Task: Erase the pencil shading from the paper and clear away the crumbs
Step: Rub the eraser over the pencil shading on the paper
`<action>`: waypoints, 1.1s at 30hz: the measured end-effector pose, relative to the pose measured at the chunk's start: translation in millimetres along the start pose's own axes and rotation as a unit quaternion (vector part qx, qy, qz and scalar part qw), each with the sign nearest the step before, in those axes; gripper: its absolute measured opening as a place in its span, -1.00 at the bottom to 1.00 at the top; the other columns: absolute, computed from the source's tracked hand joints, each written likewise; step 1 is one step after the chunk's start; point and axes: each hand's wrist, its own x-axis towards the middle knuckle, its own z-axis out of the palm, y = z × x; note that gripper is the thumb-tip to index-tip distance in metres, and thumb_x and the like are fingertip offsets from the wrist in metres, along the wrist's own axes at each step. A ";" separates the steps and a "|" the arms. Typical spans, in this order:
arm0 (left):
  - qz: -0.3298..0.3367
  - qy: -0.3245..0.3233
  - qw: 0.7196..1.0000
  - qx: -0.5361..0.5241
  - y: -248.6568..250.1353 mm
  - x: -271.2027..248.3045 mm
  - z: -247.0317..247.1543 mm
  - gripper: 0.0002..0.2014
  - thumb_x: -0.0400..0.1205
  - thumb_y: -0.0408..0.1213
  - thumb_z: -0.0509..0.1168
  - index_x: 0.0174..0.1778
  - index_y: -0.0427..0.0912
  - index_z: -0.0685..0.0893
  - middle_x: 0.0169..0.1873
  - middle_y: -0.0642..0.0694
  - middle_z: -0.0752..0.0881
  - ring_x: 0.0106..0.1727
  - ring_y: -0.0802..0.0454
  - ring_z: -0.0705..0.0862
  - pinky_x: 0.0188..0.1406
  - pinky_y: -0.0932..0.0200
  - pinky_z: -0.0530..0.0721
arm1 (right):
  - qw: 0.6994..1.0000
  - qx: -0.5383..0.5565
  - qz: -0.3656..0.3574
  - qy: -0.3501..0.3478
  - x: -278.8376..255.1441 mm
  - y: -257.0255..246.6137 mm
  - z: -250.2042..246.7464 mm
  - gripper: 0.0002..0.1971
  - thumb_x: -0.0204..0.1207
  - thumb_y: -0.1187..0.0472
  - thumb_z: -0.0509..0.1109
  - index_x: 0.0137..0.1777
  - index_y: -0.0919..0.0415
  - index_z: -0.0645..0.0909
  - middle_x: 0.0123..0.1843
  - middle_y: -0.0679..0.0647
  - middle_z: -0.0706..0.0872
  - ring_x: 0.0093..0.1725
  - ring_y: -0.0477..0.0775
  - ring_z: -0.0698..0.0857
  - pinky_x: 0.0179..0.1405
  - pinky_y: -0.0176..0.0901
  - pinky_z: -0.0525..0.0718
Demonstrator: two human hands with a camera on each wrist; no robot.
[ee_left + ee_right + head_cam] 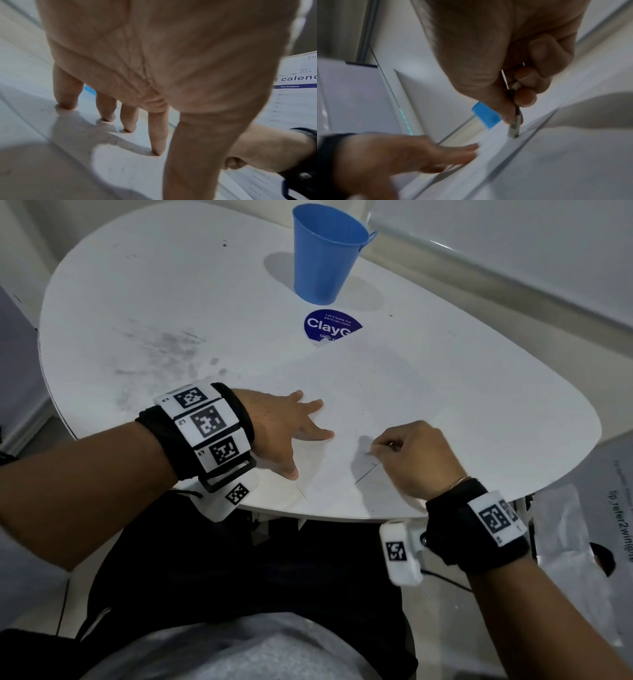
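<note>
Left hand (291, 429) lies flat, fingers spread, pinning the paper (342, 412) on the white worktop (171, 302). Right hand (414, 453) pinches a slim eraser stick (513, 129), tip down on the sheet near a faint pencil line (368, 472). Shading barely shows in the head view (white on white). Best practice here: short, light strokes away from the bracing hand, so the sheet stays taut. Blue cup (325, 251) stands well apart.

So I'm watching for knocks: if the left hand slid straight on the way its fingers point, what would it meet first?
Probably nothing soon: the left hand points across bare paper. The blue cup stands further back and looks off that line, though depth is unclear.
</note>
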 end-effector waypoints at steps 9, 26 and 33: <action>-0.002 -0.002 1.000 0.000 -0.8 0.7 0.0 -0.16 0.67 0.14 0.32 0.70 0.49 -0.13 0.72 0.20 -0.39 0.74 0.10 -0.40 0.75 -0.24 0.01 | 0.998 0.016 -0.046 -0.051 -12.2 -14.9 9.5 -0.87 0.54 0.19 0.46 -0.17 0.04 0.83 -0.27 -0.12 0.81 -0.25 -0.13 0.71 -0.23 -0.41 0.53; -0.005 -0.004 1.000 -0.006 -1.8 2.3 -1.7 -0.14 0.66 0.12 0.35 0.71 0.48 -0.11 0.73 0.20 -0.38 0.73 0.10 -0.41 0.76 -0.23 -0.01 | 0.988 0.016 -0.113 -0.104 -37.5 -37.7 24.6 -0.86 0.55 0.20 0.44 -0.17 0.10 0.83 -0.38 -0.14 0.73 -0.36 -0.13 0.63 -0.28 -0.37 0.54; -0.007 -0.004 1.000 -0.016 -2.9 2.1 -1.7 -0.14 0.66 0.12 0.36 0.71 0.47 -0.10 0.72 0.21 -0.38 0.73 0.11 -0.40 0.75 -0.24 -0.01 | 0.991 0.030 -0.095 -0.091 -29.5 -30.4 21.1 -0.85 0.56 0.20 0.43 -0.16 0.09 0.83 -0.39 -0.19 0.72 -0.35 -0.19 0.65 -0.25 -0.39 0.55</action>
